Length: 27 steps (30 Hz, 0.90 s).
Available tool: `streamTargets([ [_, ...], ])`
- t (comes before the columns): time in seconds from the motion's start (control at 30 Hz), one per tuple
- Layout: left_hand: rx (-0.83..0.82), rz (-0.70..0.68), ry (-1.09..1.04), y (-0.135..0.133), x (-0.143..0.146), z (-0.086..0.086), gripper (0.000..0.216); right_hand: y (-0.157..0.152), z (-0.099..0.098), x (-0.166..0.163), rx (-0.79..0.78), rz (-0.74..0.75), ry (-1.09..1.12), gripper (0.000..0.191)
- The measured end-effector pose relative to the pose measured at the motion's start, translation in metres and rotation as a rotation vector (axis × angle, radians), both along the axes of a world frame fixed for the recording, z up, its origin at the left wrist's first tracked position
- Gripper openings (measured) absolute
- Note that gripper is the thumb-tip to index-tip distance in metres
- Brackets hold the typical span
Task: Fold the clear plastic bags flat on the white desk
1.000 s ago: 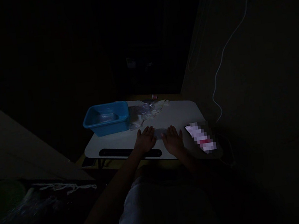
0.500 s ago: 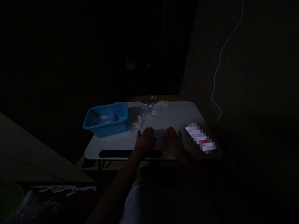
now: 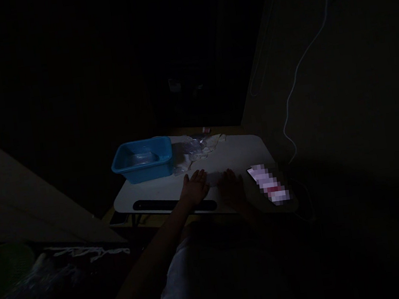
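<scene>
The room is very dark. My left hand (image 3: 194,188) lies flat with its fingers spread on a small white table (image 3: 233,155). A hand's width to the right, my right hand (image 3: 231,188) also rests flat, fingers stretched out, dimmer than the left. Between the two hands lies a small pale clear piece (image 3: 213,178) that I cannot make out; both hands touch its edges. A lit phone (image 3: 268,183) lies just right of my right hand.
A blue plastic tub (image 3: 142,159) stands at the table's back left, with crumpled clear plastic and pale cloth (image 3: 197,148) beside it. A dark slot (image 3: 172,205) runs along the near edge. A white cable (image 3: 293,83) hangs on the right wall. A green basket (image 3: 1,264) sits at lower left.
Both hands stay flat in place on the table. My right hand looks darker now.
</scene>
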<state>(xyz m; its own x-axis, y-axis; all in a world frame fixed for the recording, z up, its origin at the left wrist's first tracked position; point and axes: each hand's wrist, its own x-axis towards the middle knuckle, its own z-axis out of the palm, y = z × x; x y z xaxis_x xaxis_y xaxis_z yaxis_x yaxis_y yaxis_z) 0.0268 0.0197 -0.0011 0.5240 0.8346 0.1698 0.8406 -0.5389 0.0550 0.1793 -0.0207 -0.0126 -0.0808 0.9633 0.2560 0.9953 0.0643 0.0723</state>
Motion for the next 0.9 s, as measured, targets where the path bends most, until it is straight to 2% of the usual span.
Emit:
streamTargets([
  [0.17,-0.004,0.002,-0.016,-0.0001,0.0,-0.0003,0.047,-0.0002,-0.0042,0.0011,0.033,0.036,0.006,0.042],
  [0.37,0.017,-0.001,-0.015,-0.0007,-0.0001,-0.0006,0.046,0.0045,-0.0094,0.0009,0.034,-0.015,0.024,0.046],
  [0.9,-0.004,0.008,-0.004,-0.0014,0.0003,-0.0007,0.047,-0.0016,0.0002,0.0003,-0.025,0.035,-0.026,0.042],
])
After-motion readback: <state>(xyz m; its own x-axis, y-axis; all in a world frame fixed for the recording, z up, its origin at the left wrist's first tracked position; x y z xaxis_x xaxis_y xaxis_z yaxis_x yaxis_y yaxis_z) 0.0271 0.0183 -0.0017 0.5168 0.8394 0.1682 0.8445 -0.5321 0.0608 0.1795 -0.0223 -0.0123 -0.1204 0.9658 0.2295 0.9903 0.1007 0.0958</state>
